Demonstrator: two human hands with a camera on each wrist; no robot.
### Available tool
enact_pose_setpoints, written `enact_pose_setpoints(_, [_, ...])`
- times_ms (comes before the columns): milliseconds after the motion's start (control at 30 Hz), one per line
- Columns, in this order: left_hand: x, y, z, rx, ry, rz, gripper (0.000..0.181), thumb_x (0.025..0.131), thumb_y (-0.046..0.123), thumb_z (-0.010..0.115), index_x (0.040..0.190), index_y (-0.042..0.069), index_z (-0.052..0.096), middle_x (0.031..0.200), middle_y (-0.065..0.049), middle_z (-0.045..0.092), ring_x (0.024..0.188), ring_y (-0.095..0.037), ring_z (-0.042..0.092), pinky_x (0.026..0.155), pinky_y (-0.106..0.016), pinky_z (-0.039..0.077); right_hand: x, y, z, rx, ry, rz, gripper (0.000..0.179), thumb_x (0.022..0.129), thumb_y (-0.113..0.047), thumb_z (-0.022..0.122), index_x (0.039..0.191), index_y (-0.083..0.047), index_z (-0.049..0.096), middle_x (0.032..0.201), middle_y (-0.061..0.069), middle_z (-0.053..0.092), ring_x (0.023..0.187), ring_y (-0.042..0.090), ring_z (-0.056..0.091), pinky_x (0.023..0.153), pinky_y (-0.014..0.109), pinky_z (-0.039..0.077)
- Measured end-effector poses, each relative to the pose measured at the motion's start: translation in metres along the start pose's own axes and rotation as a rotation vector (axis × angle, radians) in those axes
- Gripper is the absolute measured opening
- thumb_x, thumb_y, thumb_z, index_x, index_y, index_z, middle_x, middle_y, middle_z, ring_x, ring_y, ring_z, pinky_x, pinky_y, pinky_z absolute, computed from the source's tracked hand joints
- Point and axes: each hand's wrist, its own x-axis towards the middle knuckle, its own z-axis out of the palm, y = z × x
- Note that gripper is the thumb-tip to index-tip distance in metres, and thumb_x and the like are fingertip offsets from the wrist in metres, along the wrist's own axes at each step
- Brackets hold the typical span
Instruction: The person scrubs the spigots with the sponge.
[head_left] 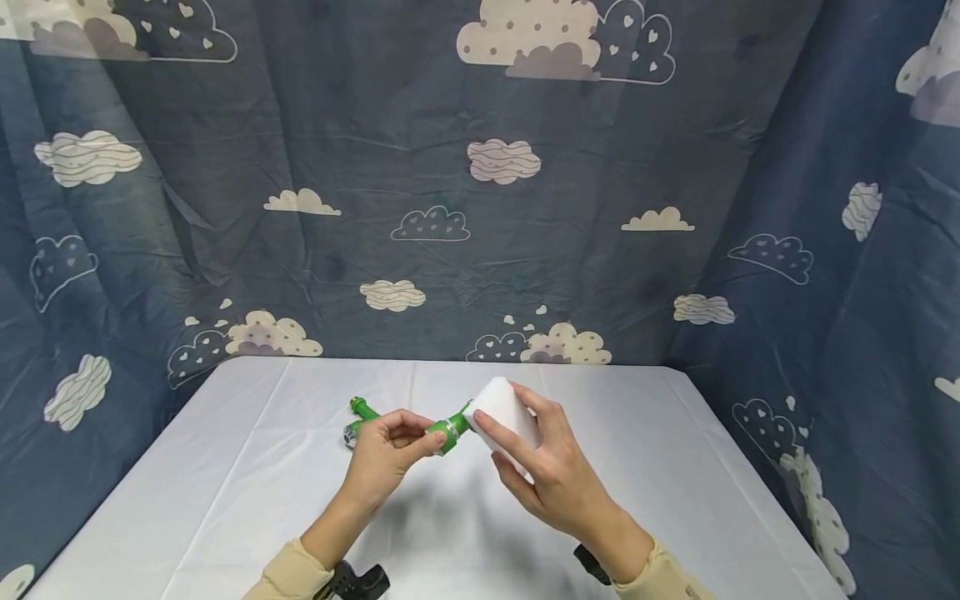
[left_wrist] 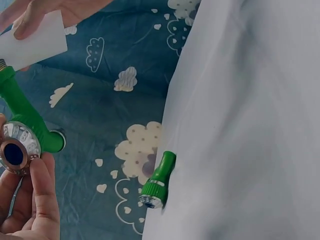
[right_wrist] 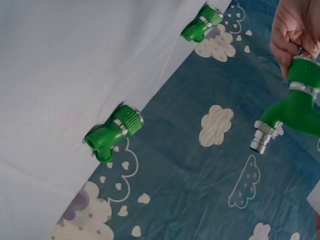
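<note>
Near the middle of the table, my left hand (head_left: 384, 457) pinches a green water tap (head_left: 450, 430) by its round, silver-banded end, thumb and fingertips on it. My right hand (head_left: 558, 473) holds a white sponge (head_left: 504, 410) with fingers spread around its sides. In the left wrist view the sponge (left_wrist: 37, 42) meets the threaded end of the held tap (left_wrist: 25, 102). A metal nozzle (right_wrist: 260, 137) tips the tap's spout in the right wrist view. Part of the tap is covered by the sponge in the head view.
Two more green taps lie on the table beyond my left hand, one tap (right_wrist: 202, 22) apart from the other tap (right_wrist: 114, 132). A white cloth covers the table (head_left: 637, 483). Dark blue curtain (head_left: 570, 267) with cloud prints hangs behind and at both sides.
</note>
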Motion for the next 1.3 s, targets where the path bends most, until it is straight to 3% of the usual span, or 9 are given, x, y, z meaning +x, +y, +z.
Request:
enact_pose_setpoints(133, [-0.001, -0.002, 0.0, -0.035, -0.033, -0.016, 0.026, 0.088, 0.003, 0.086, 0.106, -0.009, 0.072, 0.096, -0.006, 0.077, 0.082, -0.014, 0.077, 0.078, -0.027, 0.067, -0.002, 0.006, 0.001, 0.0, 0.016, 0.009, 0.041, 0.112, -0.033, 0.048, 0.147, -0.023, 0.066, 0.149, 0.031, 0.05, 0.122, 0.04, 0.058, 0.079, 0.045, 0.063])
enact_pose_setpoints(267, [-0.001, -0.004, -0.002, -0.05, -0.051, -0.023, 0.026, 0.089, 0.001, 0.085, 0.107, -0.01, 0.071, 0.096, -0.004, 0.076, 0.083, -0.013, 0.077, 0.079, -0.026, 0.067, -0.006, 0.012, 0.002, -0.005, -0.028, 0.073, 0.043, 0.114, -0.037, 0.044, 0.15, -0.024, 0.064, 0.151, 0.03, 0.048, 0.124, 0.04, 0.057, 0.083, 0.048, 0.064])
enact_pose_setpoints(400, [-0.002, -0.001, -0.003, -0.005, -0.072, 0.023, 0.029, 0.087, 0.003, 0.088, 0.108, -0.009, 0.072, 0.102, -0.011, 0.077, 0.085, -0.012, 0.076, 0.079, -0.023, 0.066, -0.011, 0.018, 0.001, 0.004, -0.07, 0.152, 0.045, 0.115, -0.04, 0.043, 0.153, -0.025, 0.061, 0.154, 0.028, 0.046, 0.129, 0.04, 0.055, 0.089, 0.049, 0.063])
enact_pose_setpoints(533, [-0.003, 0.001, -0.005, 0.126, -0.067, 0.169, 0.029, 0.085, 0.008, 0.092, 0.107, -0.001, 0.076, 0.105, -0.016, 0.078, 0.085, -0.009, 0.076, 0.08, -0.023, 0.066, -0.012, 0.021, -0.003, 0.04, -0.084, 0.17, 0.043, 0.114, -0.037, 0.049, 0.153, -0.024, 0.061, 0.155, 0.026, 0.046, 0.132, 0.038, 0.054, 0.089, 0.047, 0.061])
enact_pose_setpoints(767, [-0.003, 0.0, -0.004, 0.453, -0.014, 0.617, 0.031, 0.079, 0.012, 0.097, 0.104, 0.013, 0.08, 0.099, 0.0, 0.082, 0.083, -0.008, 0.075, 0.078, -0.027, 0.067, -0.004, 0.016, -0.009, 0.09, -0.208, 0.108, 0.043, 0.113, -0.036, 0.052, 0.155, -0.032, 0.058, 0.157, 0.021, 0.046, 0.137, 0.035, 0.053, 0.091, 0.05, 0.065])
enact_pose_setpoints(833, [-0.004, 0.0, -0.002, 0.508, -0.003, 0.706, 0.033, 0.078, 0.011, 0.098, 0.105, 0.014, 0.08, 0.098, 0.003, 0.081, 0.082, -0.008, 0.075, 0.077, -0.024, 0.065, -0.003, 0.014, -0.01, 0.088, -0.236, 0.089, 0.043, 0.113, -0.035, 0.053, 0.155, -0.033, 0.058, 0.158, 0.021, 0.046, 0.136, 0.035, 0.053, 0.091, 0.051, 0.065])
enact_pose_setpoints(1067, [-0.005, 0.005, 0.003, 0.574, -0.015, 0.865, 0.039, 0.075, 0.01, 0.099, 0.109, 0.012, 0.078, 0.097, 0.004, 0.08, 0.084, -0.008, 0.075, 0.081, -0.015, 0.061, -0.005, 0.014, -0.007, 0.048, -0.277, 0.049, 0.043, 0.113, -0.033, 0.052, 0.156, -0.034, 0.057, 0.158, 0.023, 0.047, 0.13, 0.036, 0.056, 0.093, 0.052, 0.063])
enact_pose_setpoints(1300, [-0.006, 0.009, 0.003, 0.577, -0.056, 0.941, 0.041, 0.075, 0.007, 0.098, 0.109, 0.01, 0.076, 0.097, 0.001, 0.079, 0.083, -0.009, 0.073, 0.079, -0.014, 0.06, -0.004, 0.022, -0.007, 0.018, -0.269, 0.049, 0.043, 0.114, -0.035, 0.046, 0.156, -0.034, 0.057, 0.157, 0.023, 0.048, 0.128, 0.036, 0.057, 0.094, 0.052, 0.061])
